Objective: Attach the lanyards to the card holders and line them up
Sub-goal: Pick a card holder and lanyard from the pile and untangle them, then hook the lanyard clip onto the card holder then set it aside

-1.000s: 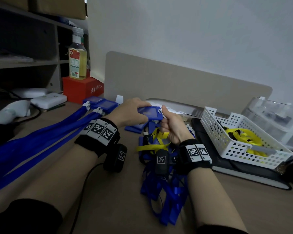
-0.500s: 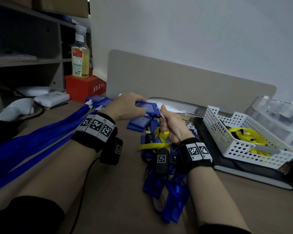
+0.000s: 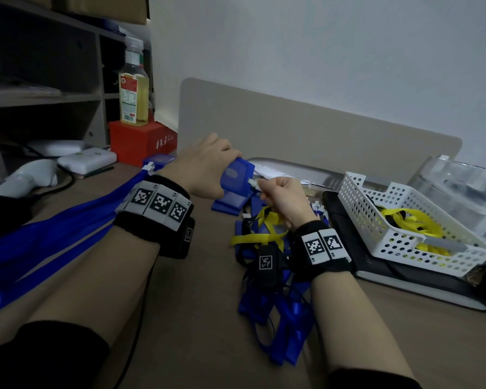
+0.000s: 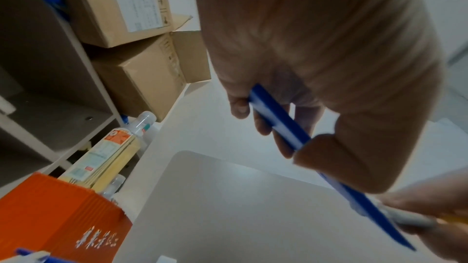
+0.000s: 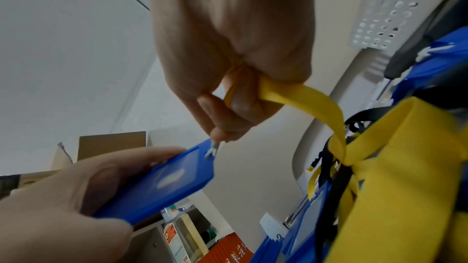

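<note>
My left hand (image 3: 208, 167) grips a blue card holder (image 3: 237, 178) above the desk, thumb on one face and fingers behind it (image 4: 278, 121). My right hand (image 3: 278, 197) pinches the pale clip (image 5: 214, 148) of a yellow lanyard (image 5: 319, 103) and holds it against the holder's (image 5: 162, 179) top edge. The yellow strap trails down from that fist onto a heap of blue and yellow lanyards (image 3: 267, 265). More blue card holders (image 3: 230, 202) lie under the hands. Blue lanyards with holders attached (image 3: 54, 237) stretch across the desk on the left.
A white perforated basket (image 3: 399, 220) with yellow lanyards sits at the right on a dark laptop (image 3: 404, 279). A red box (image 3: 141, 141) with a bottle (image 3: 134, 88) on it stands at the back left, by shelves with cardboard boxes (image 4: 142, 63). A beige divider (image 3: 306, 136) closes the back.
The left hand has tilted the card holder from flat to steeper and lifted it slightly. The right hand has brought the clip up against the holder's top edge.
</note>
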